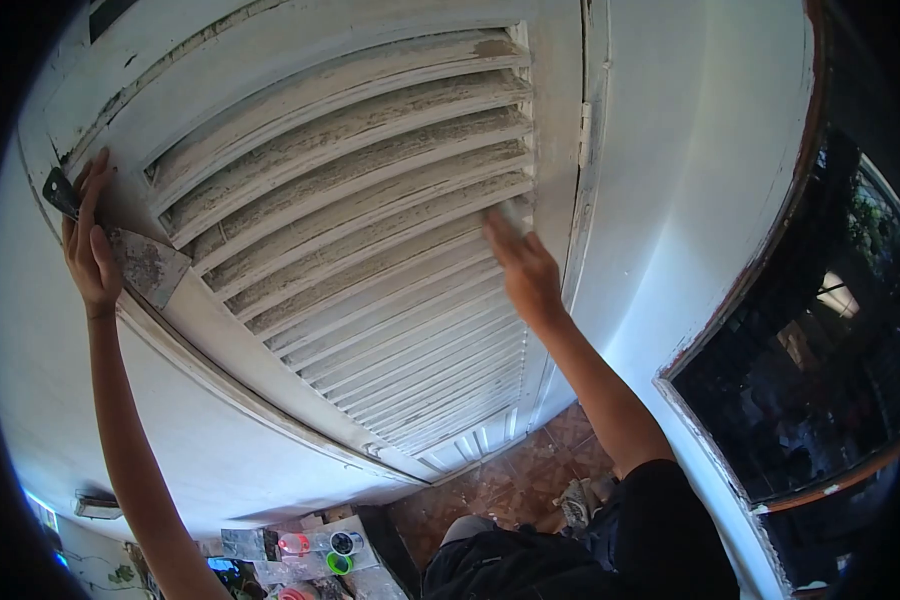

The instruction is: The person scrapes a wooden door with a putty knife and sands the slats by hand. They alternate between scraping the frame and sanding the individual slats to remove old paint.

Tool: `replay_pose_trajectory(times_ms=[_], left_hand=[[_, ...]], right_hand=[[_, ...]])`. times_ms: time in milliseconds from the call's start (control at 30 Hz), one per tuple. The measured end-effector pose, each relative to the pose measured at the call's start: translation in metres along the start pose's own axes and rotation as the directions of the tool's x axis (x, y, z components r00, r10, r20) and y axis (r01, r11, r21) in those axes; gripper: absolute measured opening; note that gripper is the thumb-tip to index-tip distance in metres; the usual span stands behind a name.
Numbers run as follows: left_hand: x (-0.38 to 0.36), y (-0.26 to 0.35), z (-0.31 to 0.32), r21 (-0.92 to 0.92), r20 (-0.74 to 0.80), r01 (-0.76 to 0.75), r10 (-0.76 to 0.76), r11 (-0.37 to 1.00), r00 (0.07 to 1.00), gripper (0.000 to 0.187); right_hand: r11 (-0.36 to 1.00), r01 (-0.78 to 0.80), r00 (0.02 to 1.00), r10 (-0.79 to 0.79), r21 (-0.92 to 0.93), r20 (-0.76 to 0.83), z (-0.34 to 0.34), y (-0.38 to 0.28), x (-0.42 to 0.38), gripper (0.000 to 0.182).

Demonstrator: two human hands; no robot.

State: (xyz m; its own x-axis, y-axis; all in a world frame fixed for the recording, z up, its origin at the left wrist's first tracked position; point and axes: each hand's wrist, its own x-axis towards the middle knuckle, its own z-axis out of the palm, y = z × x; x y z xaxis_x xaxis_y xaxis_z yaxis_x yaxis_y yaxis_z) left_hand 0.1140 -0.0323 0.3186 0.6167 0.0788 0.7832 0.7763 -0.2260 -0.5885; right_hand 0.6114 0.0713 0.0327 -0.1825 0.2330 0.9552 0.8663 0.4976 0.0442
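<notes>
Passable over lower slats (410, 365); blocked at left by scraper (152, 268) (in left hand (94, 265)), at right by right hand (526, 268).

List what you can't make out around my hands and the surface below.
- Head view: what the pale item is; blurred, partly covered by the right hand.
- Head view: part of the scraper; hidden by the left hand.
- Head view: markings on the pink container; too small.
- Head view: the cluttered surface's near end; cut off by the bottom edge.

Head-worn view (wide, dark-cornered), facing the louvred door (370, 243), close, looking down toward the floor (515, 478)
</notes>
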Motion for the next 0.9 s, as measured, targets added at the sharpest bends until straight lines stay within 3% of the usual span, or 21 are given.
replay_pose_trajectory(times_ms=[67, 133, 167, 200, 267, 300, 400, 467, 567, 633, 667, 800, 833, 867, 900], left_hand=[[-0.003, -0.002, 0.002, -0.010, 0.008, -0.012, 0.012, 1.000, 1.000, 0.061], [-0.002, -0.004, 0.004, -0.027, -0.003, -0.002, 0.002, 1.000, 1.000, 0.061], [0.000, -0.006, 0.003, -0.023, -0.009, -0.003, 0.003, 1.000, 1.000, 0.061], [-0.001, -0.005, 0.001, 0.010, 0.001, -0.013, 0.013, 1.000, 1.000, 0.062], [-0.002, -0.003, 0.000, 0.033, 0.019, -0.027, 0.026, 0.999, 0.999, 0.062], [-0.002, -0.003, 0.000, 0.027, 0.017, -0.028, 0.028, 0.999, 0.999, 0.062], [-0.002, -0.005, 0.001, -0.003, 0.027, -0.038, 0.038, 0.999, 0.999, 0.062], [0.002, -0.006, 0.000, 0.000, 0.021, -0.036, 0.036, 0.999, 0.999, 0.063], [0.003, 0.000, -0.002, 0.010, 0.023, -0.054, 0.054, 0.998, 0.998, 0.062], [0.002, -0.003, 0.002, -0.055, 0.009, -0.030, 0.030, 0.998, 1.000, 0.061], [0.002, -0.004, 0.003, -0.057, 0.008, -0.034, 0.034, 0.998, 0.999, 0.061], [0.000, -0.004, 0.002, -0.048, -0.005, -0.034, 0.034, 0.998, 0.999, 0.060], [0.001, -0.004, 0.003, -0.059, -0.005, -0.035, 0.035, 0.998, 0.999, 0.060], [0.002, -0.004, 0.003, -0.067, 0.000, -0.042, 0.042, 0.997, 0.999, 0.060], [0.001, -0.005, 0.002, -0.065, 0.017, -0.045, 0.047, 0.997, 0.999, 0.060]], right_hand=[[1.000, -0.021, 0.998, 0.019, 0.023, 0.060, -0.009, 0.005, 0.001, 0.043], [0.993, -0.105, 0.992, 0.108, -0.054, 0.060, -0.019, 0.023, 0.006, 0.043], [0.970, -0.196, 0.963, 0.218, -0.144, 0.159, -0.029, 0.024, 0.007, 0.044], [0.972, -0.185, 0.966, 0.207, -0.142, 0.155, -0.019, 0.020, 0.007, 0.044], [0.984, -0.139, 0.985, 0.149, 0.112, -0.086, 0.012, -0.005, -0.003, 0.048], [0.989, -0.087, 0.996, 0.088, 0.122, -0.002, 0.006, -0.023, -0.003, 0.048], [0.991, -0.107, 0.991, 0.100, 0.075, 0.091, -0.007, -0.006, -0.002, 0.051], [0.960, -0.259, 0.962, 0.266, -0.108, 0.054, -0.013, 0.009, -0.004, 0.052], [0.948, -0.312, 0.949, 0.308, -0.069, -0.063, 0.004, -0.014, -0.007, 0.048], [0.981, -0.193, 0.975, 0.195, -0.029, 0.105, -0.008, -0.017, -0.002, 0.052], [0.990, -0.133, 0.989, 0.136, -0.043, 0.063, -0.011, -0.001, -0.003, 0.053], [0.938, -0.344, 0.939, 0.344, -0.052, 0.000, 0.014, -0.018, -0.004, 0.051], [0.976, -0.186, 0.979, 0.193, 0.110, -0.058, 0.015, -0.029, -0.004, 0.053], [0.974, -0.197, 0.977, 0.204, 0.108, -0.055, 0.010, -0.025, -0.005, 0.053], [0.983, -0.181, 0.983, 0.179, 0.039, 0.050, 0.005, -0.015, -0.006, 0.053]])
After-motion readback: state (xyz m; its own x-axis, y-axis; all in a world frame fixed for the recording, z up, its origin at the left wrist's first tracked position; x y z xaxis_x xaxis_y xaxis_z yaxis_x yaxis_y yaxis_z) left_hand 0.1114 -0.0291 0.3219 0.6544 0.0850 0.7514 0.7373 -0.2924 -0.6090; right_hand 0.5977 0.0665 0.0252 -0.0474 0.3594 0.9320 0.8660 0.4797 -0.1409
